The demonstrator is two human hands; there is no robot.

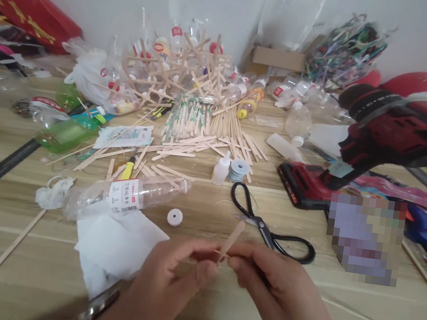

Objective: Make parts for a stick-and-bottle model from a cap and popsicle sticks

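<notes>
Low over the front of the table, my left hand (186, 271) is closed in a pinch on a flat wooden craft stick (233, 239), which points up and to the right. My right hand (266, 273) is closed beside it, its fingertips pinching a thin pale stick (224, 255) that crosses the craft stick's lower end. Whether the thin stick passes through or only touches it, I cannot tell. Just beyond my hands lie black-handled scissors (263, 229) with their blades slightly apart. A white bottle cap (174, 217) with a dark centre hole rests left of them.
A clear plastic bottle (153, 192) lies on its side near crumpled white tissue (114, 244). Behind stand a small glue bottle (220, 169) and a wire spool (238, 169). A red and black drill (379, 141) stands at right. Bottles and craft sticks (199, 145) crowd the back.
</notes>
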